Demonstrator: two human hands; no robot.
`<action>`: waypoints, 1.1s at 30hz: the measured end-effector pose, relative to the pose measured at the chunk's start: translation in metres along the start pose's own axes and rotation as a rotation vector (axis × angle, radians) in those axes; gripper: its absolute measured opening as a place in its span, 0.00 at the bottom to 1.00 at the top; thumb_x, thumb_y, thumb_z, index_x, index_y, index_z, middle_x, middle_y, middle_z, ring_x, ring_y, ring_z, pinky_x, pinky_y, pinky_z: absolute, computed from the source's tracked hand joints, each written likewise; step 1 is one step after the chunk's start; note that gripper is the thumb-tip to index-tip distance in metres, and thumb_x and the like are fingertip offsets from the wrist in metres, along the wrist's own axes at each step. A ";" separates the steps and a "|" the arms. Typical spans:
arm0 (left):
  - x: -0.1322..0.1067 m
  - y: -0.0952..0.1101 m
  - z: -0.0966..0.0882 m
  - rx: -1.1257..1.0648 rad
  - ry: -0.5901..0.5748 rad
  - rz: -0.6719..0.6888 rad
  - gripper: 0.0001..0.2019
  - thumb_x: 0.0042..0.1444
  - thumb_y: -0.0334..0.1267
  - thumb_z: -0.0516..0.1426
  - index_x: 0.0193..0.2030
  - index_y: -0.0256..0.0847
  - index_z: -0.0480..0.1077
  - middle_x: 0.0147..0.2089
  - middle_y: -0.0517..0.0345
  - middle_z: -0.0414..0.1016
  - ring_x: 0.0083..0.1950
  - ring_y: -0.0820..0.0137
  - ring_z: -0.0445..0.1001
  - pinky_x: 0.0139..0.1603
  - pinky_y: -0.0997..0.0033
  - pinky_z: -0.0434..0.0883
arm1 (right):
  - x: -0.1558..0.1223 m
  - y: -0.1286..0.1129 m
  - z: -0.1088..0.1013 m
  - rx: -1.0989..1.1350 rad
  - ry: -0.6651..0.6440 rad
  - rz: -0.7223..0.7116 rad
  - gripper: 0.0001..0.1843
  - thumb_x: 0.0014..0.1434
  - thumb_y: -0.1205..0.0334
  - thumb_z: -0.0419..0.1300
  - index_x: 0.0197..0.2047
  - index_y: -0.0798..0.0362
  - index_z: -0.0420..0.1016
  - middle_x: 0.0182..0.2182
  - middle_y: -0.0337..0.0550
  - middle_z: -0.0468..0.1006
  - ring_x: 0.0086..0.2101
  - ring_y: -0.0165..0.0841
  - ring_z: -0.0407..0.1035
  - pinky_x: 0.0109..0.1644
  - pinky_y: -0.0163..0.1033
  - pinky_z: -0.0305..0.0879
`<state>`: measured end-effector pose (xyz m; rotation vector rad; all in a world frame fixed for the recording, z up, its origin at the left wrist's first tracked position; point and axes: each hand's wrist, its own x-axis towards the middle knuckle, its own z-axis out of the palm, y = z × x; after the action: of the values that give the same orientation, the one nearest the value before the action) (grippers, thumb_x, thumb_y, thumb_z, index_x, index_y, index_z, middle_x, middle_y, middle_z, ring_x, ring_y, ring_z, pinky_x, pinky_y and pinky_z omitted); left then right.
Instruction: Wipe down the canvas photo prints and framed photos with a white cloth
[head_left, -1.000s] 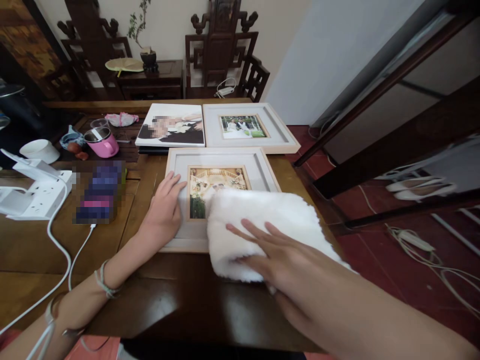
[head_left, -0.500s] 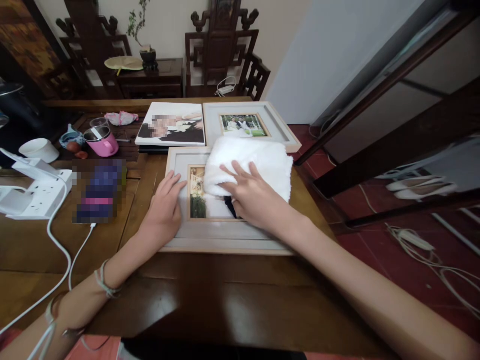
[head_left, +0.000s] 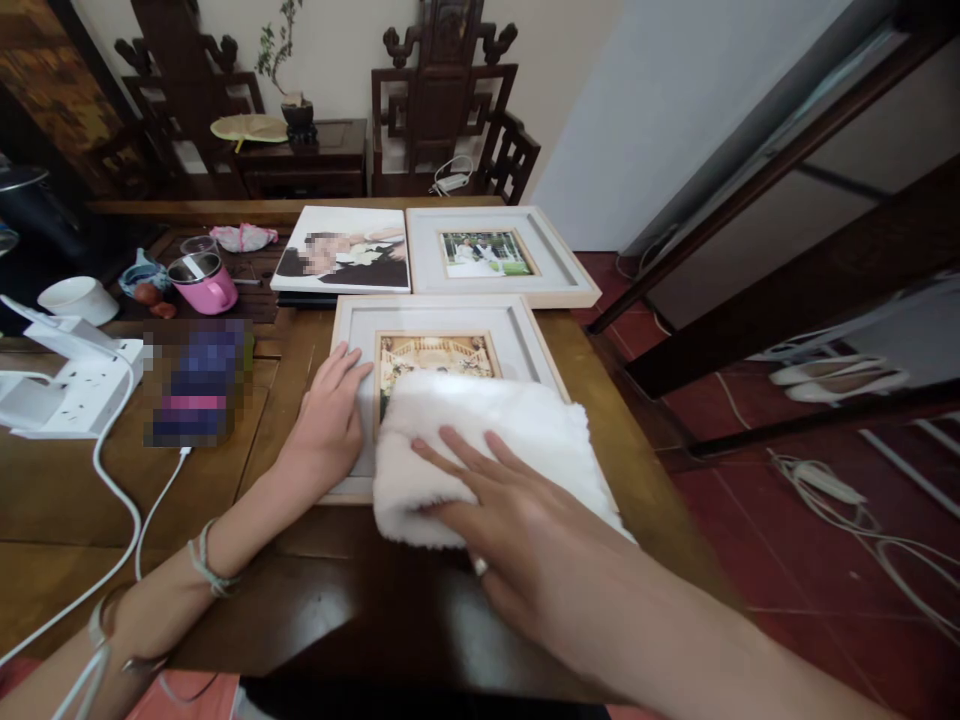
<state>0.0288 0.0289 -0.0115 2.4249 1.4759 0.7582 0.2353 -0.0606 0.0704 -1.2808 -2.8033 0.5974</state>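
Note:
A pale wooden picture frame (head_left: 442,316) with a photo lies flat on the wooden table (head_left: 300,590). My left hand (head_left: 328,424) rests flat on the frame's left border, fingers spread, holding nothing. My right hand (head_left: 504,520) presses flat, fingers stretched out, on a fluffy white cloth (head_left: 484,440) that covers the frame's near half and its front edge. A ring shows on one finger of that hand.
Behind lie a second pale frame (head_left: 555,265) and an unframed photo print (head_left: 341,250). At the left are a pink mug (head_left: 204,283), a white bowl (head_left: 79,298), a white power strip (head_left: 71,385) with cables, and a blurred box. Dark carved chairs stand behind.
My right hand has dragged the white cloth from the frame's far edge back down to its near edge. The left hand has stayed on the frame's left border.

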 end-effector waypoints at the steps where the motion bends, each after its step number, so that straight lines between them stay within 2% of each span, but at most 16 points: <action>1: 0.000 0.000 0.000 -0.001 -0.010 -0.008 0.25 0.53 0.21 0.45 0.58 0.33 0.64 0.65 0.41 0.61 0.71 0.56 0.51 0.67 0.42 0.56 | 0.006 0.007 0.002 -0.025 0.030 0.010 0.32 0.44 0.79 0.53 0.53 0.52 0.74 0.66 0.53 0.56 0.64 0.53 0.45 0.65 0.64 0.48; 7: -0.002 0.004 -0.001 -0.009 -0.044 -0.025 0.27 0.53 0.20 0.44 0.59 0.36 0.62 0.67 0.41 0.58 0.72 0.55 0.48 0.65 0.37 0.55 | 0.043 0.072 0.006 -0.275 0.307 0.091 0.31 0.48 0.80 0.52 0.56 0.59 0.71 0.65 0.56 0.57 0.66 0.52 0.41 0.66 0.64 0.45; 10: -0.001 0.005 -0.002 -0.012 -0.063 -0.044 0.27 0.53 0.20 0.44 0.59 0.35 0.62 0.67 0.40 0.58 0.72 0.54 0.48 0.64 0.35 0.55 | 0.058 0.090 0.005 -0.348 0.374 0.095 0.30 0.50 0.80 0.51 0.57 0.60 0.70 0.66 0.56 0.55 0.66 0.54 0.38 0.66 0.67 0.42; 12: -0.001 0.005 -0.002 -0.014 -0.062 -0.048 0.27 0.53 0.20 0.44 0.59 0.36 0.62 0.67 0.41 0.58 0.72 0.54 0.48 0.64 0.34 0.55 | 0.065 0.089 0.004 -0.366 0.351 0.091 0.29 0.50 0.81 0.50 0.56 0.60 0.72 0.66 0.56 0.55 0.66 0.55 0.39 0.65 0.70 0.42; 15: 0.000 0.005 -0.002 -0.016 -0.053 -0.045 0.26 0.53 0.20 0.44 0.59 0.34 0.62 0.67 0.40 0.58 0.72 0.55 0.48 0.64 0.35 0.55 | 0.062 0.074 0.003 -0.336 0.251 0.077 0.29 0.49 0.82 0.50 0.54 0.61 0.73 0.65 0.57 0.56 0.65 0.57 0.43 0.64 0.70 0.43; 20: 0.000 0.005 -0.001 -0.011 -0.048 -0.054 0.25 0.53 0.21 0.45 0.58 0.34 0.63 0.67 0.40 0.59 0.71 0.55 0.49 0.64 0.36 0.55 | 0.020 0.032 -0.009 -0.154 0.036 -0.030 0.32 0.48 0.81 0.51 0.55 0.53 0.73 0.65 0.52 0.59 0.64 0.54 0.48 0.63 0.66 0.52; 23: -0.001 0.005 -0.001 -0.012 -0.027 -0.044 0.25 0.53 0.21 0.45 0.58 0.35 0.63 0.66 0.41 0.60 0.71 0.57 0.49 0.65 0.37 0.55 | -0.008 0.012 -0.015 -0.060 -0.011 -0.103 0.32 0.46 0.79 0.53 0.52 0.47 0.75 0.64 0.46 0.61 0.63 0.49 0.53 0.63 0.61 0.55; 25: -0.001 0.004 -0.001 -0.010 -0.020 -0.039 0.25 0.53 0.21 0.45 0.58 0.35 0.63 0.66 0.41 0.60 0.71 0.57 0.49 0.65 0.38 0.55 | -0.015 0.006 -0.015 -0.029 -0.010 -0.118 0.32 0.46 0.79 0.53 0.52 0.45 0.75 0.64 0.43 0.61 0.63 0.48 0.53 0.64 0.60 0.55; 29: -0.001 0.002 0.000 -0.018 -0.015 -0.028 0.26 0.53 0.21 0.45 0.59 0.36 0.62 0.66 0.42 0.60 0.71 0.57 0.49 0.65 0.38 0.55 | 0.001 0.019 -0.006 -0.064 -0.005 -0.092 0.34 0.45 0.81 0.52 0.54 0.48 0.74 0.66 0.46 0.56 0.65 0.49 0.45 0.65 0.62 0.50; 33: -0.001 0.002 0.000 -0.018 -0.036 -0.035 0.26 0.54 0.21 0.44 0.59 0.36 0.63 0.66 0.41 0.59 0.71 0.55 0.49 0.64 0.36 0.55 | 0.041 0.057 -0.002 -0.238 0.117 -0.024 0.35 0.47 0.83 0.52 0.57 0.52 0.71 0.66 0.51 0.55 0.66 0.52 0.42 0.65 0.66 0.46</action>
<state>0.0302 0.0271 -0.0108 2.3800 1.4877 0.7145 0.2495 0.0039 0.0468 -1.2666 -2.8534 0.1847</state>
